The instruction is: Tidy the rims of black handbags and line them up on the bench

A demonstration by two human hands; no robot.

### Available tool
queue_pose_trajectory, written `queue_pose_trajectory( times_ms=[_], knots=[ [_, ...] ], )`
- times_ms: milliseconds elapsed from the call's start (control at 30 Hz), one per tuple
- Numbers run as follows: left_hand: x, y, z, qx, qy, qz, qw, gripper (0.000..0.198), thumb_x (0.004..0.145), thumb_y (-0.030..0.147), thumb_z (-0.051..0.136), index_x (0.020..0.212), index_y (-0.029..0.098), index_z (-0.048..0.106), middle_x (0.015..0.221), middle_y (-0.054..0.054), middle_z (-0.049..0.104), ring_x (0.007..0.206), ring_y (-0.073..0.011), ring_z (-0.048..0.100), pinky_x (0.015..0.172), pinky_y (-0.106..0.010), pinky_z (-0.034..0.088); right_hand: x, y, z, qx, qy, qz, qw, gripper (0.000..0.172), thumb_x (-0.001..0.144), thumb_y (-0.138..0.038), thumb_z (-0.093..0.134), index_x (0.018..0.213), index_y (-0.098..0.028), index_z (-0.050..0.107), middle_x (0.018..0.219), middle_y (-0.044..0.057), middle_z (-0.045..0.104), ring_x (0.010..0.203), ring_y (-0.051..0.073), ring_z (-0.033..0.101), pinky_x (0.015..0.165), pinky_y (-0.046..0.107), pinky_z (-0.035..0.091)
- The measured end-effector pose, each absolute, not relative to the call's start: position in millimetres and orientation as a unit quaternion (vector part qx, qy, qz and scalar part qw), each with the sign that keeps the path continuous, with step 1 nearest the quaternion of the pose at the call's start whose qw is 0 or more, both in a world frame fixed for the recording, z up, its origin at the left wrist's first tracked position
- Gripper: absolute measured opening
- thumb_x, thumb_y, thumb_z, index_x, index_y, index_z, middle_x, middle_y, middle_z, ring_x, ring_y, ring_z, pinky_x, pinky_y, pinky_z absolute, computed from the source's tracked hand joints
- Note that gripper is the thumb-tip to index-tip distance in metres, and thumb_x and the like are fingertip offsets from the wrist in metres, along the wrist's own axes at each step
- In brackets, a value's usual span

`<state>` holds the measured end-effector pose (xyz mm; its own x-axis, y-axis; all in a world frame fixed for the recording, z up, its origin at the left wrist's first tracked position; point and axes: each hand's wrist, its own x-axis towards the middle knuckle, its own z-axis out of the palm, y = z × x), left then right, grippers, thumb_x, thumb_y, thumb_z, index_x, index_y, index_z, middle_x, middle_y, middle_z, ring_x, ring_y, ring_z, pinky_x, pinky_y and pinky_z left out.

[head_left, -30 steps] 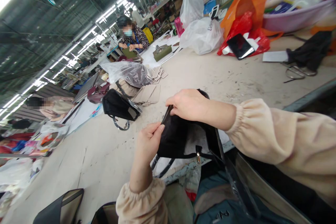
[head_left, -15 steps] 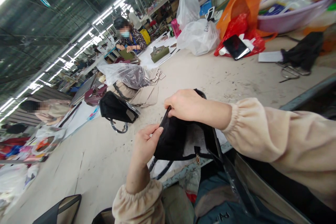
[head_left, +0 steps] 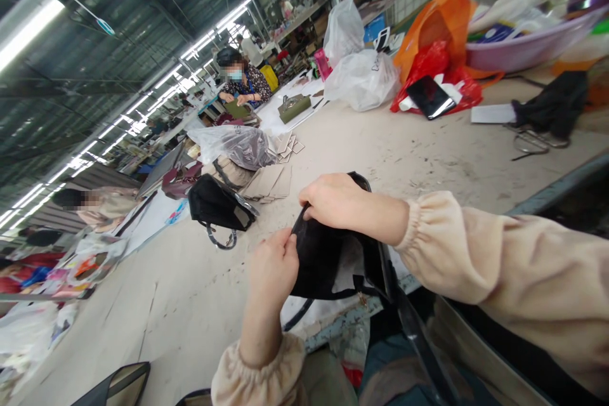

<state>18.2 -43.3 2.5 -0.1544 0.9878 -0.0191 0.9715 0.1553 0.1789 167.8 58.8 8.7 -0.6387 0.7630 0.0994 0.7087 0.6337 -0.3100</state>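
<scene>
A black handbag [head_left: 318,261] lies at the table's front edge, its opening facing me and its pale inside partly showing. My left hand [head_left: 275,261] pinches the bag's rim on the left side. Close by, my right hand [head_left: 330,198] grips the same rim higher up, fingers curled over the edge. A dark strap [head_left: 421,342] runs from the bag down toward my lap. A small metal zipper pull [head_left: 363,299] hangs at the bag's lower edge. The fingertips under the rim are hidden.
Another black handbag [head_left: 219,206] stands left of centre, beside flat beige pieces [head_left: 270,183] and a plastic-wrapped bundle [head_left: 240,144]. At the right are a phone [head_left: 431,98], scissors [head_left: 530,139] and a purple basin [head_left: 533,51]. A co-worker [head_left: 242,79] sits at the far side.
The view has shifted slightly, so the scene sits lower and further right. Both hands keep hold of the rim; the left hand has turned a little, its thumb now nearer the edge.
</scene>
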Motion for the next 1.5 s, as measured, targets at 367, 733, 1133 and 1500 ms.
queue_pose_trajectory(
  times_ms=[367,733,1133,1500],
  knots=[
    [28,-32,0,0.666,0.744,0.038,-0.029,0.026,0.088,0.028,0.044,0.085,0.021,0.069,0.066,-0.005,0.066,0.061,-0.0194,0.058,0.060,-0.028,0.034,171,60,11,-0.418,-0.894,0.124,0.109,0.022,0.079,-0.037,0.059,0.090,-0.025,0.074,0.083,0.006,0.073,0.082,0.023,0.065,0.059,0.027,0.042],
    [7,-24,-3,0.636,0.753,0.145,0.091,0.027,0.084,0.031,0.047,0.061,0.020,0.054,0.055,0.003,0.047,0.058,-0.0138,0.046,0.055,-0.025,0.027,188,59,0,-0.385,-0.905,0.067,0.167,0.022,0.081,-0.032,0.057,0.100,-0.023,0.064,0.086,0.005,0.072,0.080,0.022,0.066,0.061,0.027,0.042],
    [2,-23,-7,0.656,0.720,0.174,0.144,0.028,0.084,0.033,0.047,0.060,0.019,0.051,0.055,0.004,0.043,0.056,-0.0117,0.044,0.054,-0.024,0.029,185,68,1,-0.407,-0.900,0.056,0.148,0.026,0.084,-0.037,0.051,0.102,-0.028,0.069,0.092,0.005,0.072,0.085,0.021,0.064,0.064,0.028,0.042],
    [4,-23,-6,0.659,0.714,0.176,0.156,0.027,0.084,0.032,0.046,0.062,0.019,0.053,0.056,0.004,0.044,0.058,-0.0120,0.045,0.055,-0.023,0.029,183,69,6,-0.428,-0.891,0.070,0.136,0.022,0.082,-0.037,0.054,0.094,-0.029,0.070,0.087,0.003,0.072,0.083,0.022,0.064,0.061,0.027,0.041]
  ],
)
